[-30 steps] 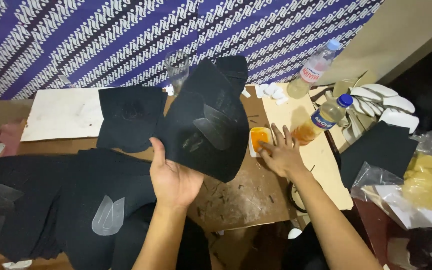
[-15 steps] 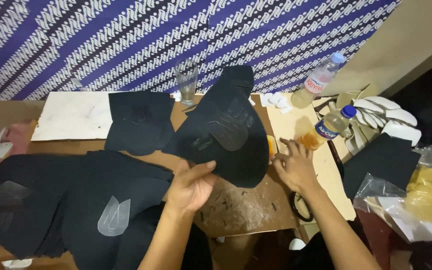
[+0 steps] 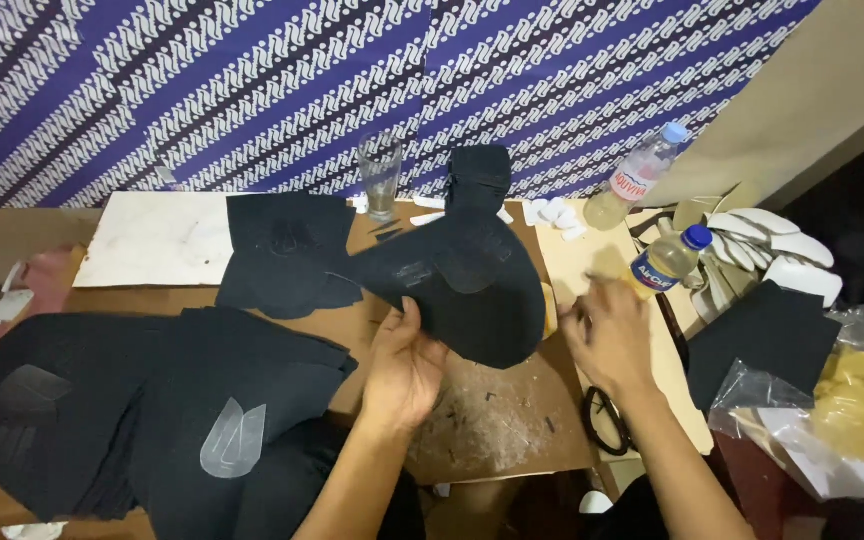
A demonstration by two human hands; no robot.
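Here the left hand [image 3: 407, 365] pinches a black cut piece [image 3: 462, 285] at centre frame, above the surface [image 3: 492, 420]. The right hand [image 3: 607, 335], blurred, open, holds nothing near a bottle [image 3: 664, 262].

Black cut piece [image 3: 462, 290] in left hand [image 3: 404, 365]: matt, thin, flexible sheet, cloth or foam, cannot tell which. Stacked black sheets [image 3: 142, 400]: same matt finish. Worktop [image 3: 492, 425]: brown board, rough, scuffed, glue-stained. Drinking glass [image 3: 380, 172]: clear, glossy. Two bottles [image 3: 667, 262]: clear glossy plastic, blue caps. Bags [image 3: 832, 400] at right: crinkled clear plastic. Backdrop [image 3: 252, 80]: printed cloth, matt.
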